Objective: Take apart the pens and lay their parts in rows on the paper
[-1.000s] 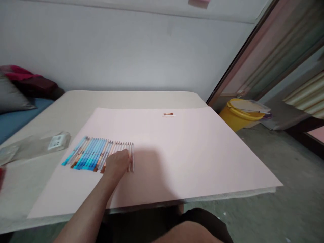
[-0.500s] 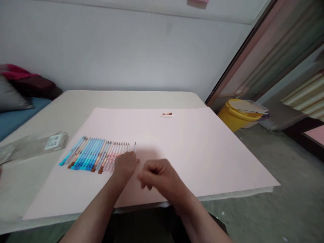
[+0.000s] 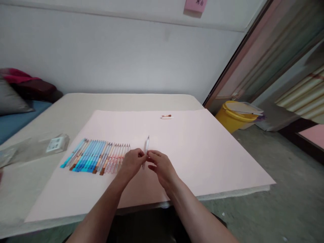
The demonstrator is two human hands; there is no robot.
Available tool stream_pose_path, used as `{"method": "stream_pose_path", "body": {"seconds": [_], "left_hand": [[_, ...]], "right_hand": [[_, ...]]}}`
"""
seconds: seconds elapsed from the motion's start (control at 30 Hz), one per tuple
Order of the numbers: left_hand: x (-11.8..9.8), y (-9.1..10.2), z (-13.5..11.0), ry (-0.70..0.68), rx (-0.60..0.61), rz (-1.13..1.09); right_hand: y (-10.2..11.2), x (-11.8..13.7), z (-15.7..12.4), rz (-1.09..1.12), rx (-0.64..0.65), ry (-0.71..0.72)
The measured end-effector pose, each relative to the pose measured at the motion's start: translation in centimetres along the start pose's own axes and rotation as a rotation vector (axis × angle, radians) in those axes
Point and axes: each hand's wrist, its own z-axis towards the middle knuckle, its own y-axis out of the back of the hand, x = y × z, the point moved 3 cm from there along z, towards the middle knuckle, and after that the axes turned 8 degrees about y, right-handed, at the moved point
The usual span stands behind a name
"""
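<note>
A clear pen (image 3: 146, 145) stands nearly upright above the pink sheet (image 3: 197, 152), tip pointing away from me. My left hand (image 3: 133, 163) pinches its lower part from the left. My right hand (image 3: 162, 167) pinches the same lower part from the right. Just left of my hands, a row of several pens (image 3: 96, 157) lies side by side on the sheet, blue ones at the left and clear, reddish ones at the right.
A small pen part (image 3: 166, 116) lies at the far side of the sheet. A clear plastic pack (image 3: 35, 147) rests on the beige table (image 3: 76, 101) at the left. A yellow bucket (image 3: 234, 118) stands on the floor at the right. Cushions lie at the far left.
My left hand has lifted one clear pen out of the row's right end. My right hand came in from the right and now grips the same pen.
</note>
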Motion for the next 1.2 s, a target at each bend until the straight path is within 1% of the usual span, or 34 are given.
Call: {"method": "stream_pose_path", "body": {"seconds": [0.07, 0.2, 0.23, 0.3, 0.33, 0.37, 0.4, 0.47, 0.5, 0.53, 0.63, 0.73, 0.8, 0.87, 0.93, 1.0, 1.13, 1.2], "left_hand": [[-0.3, -0.1, -0.6, -0.009, 0.025, -0.065], [0.1, 0.1, -1.0, -0.035, 0.153, -0.268], [0.3, 0.4, -1.0, -0.025, 0.159, -0.332], [0.8, 1.0, -0.8, 0.022, 0.114, -0.511], [1.1, 1.3, -0.7, 0.049, 0.097, -0.634], [1.2, 1.4, -0.6, 0.072, 0.108, -0.777], [1.3, 1.4, -0.6, 0.091, 0.151, -0.928], [1.1, 1.1, -0.6, 0.114, 0.286, -1.181], [1.0, 0.9, -0.6, 0.116, 0.340, -1.266], [0.9, 0.8, -0.6, 0.114, 0.368, -1.325], [0.8, 0.5, -0.7, 0.086, 0.370, -1.398], [0.8, 0.2, -0.7, 0.076, 0.350, -1.401], [0.8, 0.1, -0.7, 0.082, 0.305, -1.372], [0.8, 0.2, -0.8, 0.088, 0.224, -1.324], [0.8, 0.3, -0.8, 0.101, 0.173, -1.294], [0.7, 0.4, -0.9, 0.128, 0.197, -1.334], [0.6, 0.4, -1.1, 0.145, 0.352, -1.444], [0.7, 0.5, -1.1, 0.132, 0.353, -1.417]], "right_hand": [[-0.5, -0.4, 0.2, -0.008, 0.015, 0.001], [-0.8, -0.6, 0.5, 0.042, 0.024, 0.008], [-0.8, -0.7, 0.4, 0.056, 0.042, -0.001], [-1.1, -0.7, 0.3, 0.080, 0.097, -0.026], [-1.3, -0.7, 0.1, 0.094, 0.134, -0.039], [-1.5, -0.7, -0.1, 0.108, 0.176, -0.050], [-1.8, -0.7, -0.3, 0.118, 0.216, -0.060], [-2.3, -0.7, -0.7, 0.134, 0.271, -0.075], [-2.5, -0.6, -0.8, 0.140, 0.283, -0.084], [-2.6, -0.6, -0.9, 0.144, 0.290, -0.094], [-2.9, -0.2, -1.1, 0.144, 0.302, -0.088], [-2.9, -0.1, -1.1, 0.070, 0.290, -0.024], [-2.9, -0.1, -1.1, -0.010, 0.254, 0.036], [-3.0, -0.3, -1.1, -0.081, 0.222, 0.094], [-3.1, -0.4, -1.1, -0.109, 0.202, 0.112], [-3.0, -0.3, -1.1, -0.088, 0.196, 0.080], [-2.8, 0.2, -1.1, -0.005, 0.210, 0.001], [-2.7, 0.4, -1.2, -0.006, 0.205, -0.007]]}}
